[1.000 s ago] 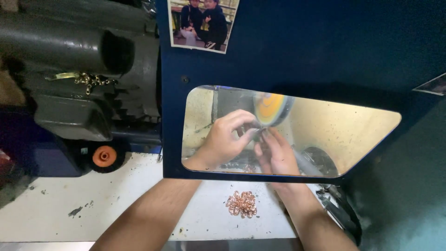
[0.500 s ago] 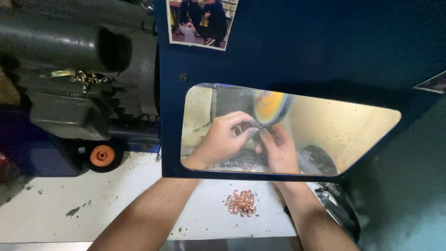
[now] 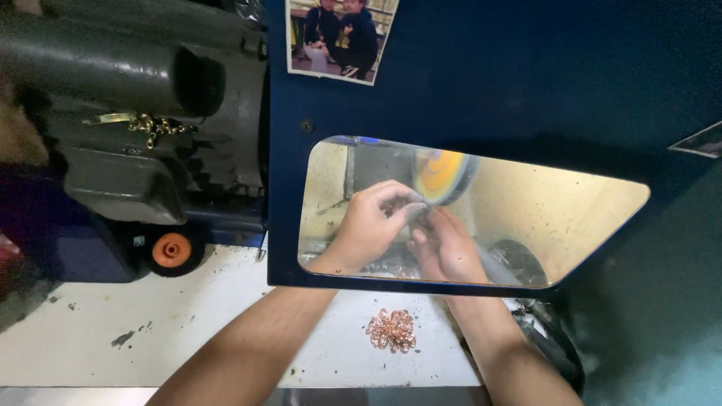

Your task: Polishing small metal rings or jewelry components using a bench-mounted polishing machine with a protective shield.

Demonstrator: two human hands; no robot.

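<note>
two hands reach in behind the clear window (image 3: pixel 541 218) of the blue guard (image 3: pixel 489 90), both pressed close to the yellow-faced buffing wheel (image 3: pixel 444 177) spinning just above them. the left hand (image 3: pixel 368 225) is curled tight, fingers pinched toward the wheel's lower edge; the right hand (image 3: pixel 444 244) sits just beside it, touching it, fingers bunched the same way. whatever small piece they pinch between them is hidden by the fingertips, so i cannot tell what it is. below the guard, on the white bench (image 3: pixel 188 323), a little heap of copper-coloured rings (image 3: pixel 392 330) lies between the two forearms. judging by that, one piece looks to be at the wheel while the heap waits; which rings are already done i cannot tell. left of the guard stands the grey motor housing (image 3: pixel 128 113).
</note>
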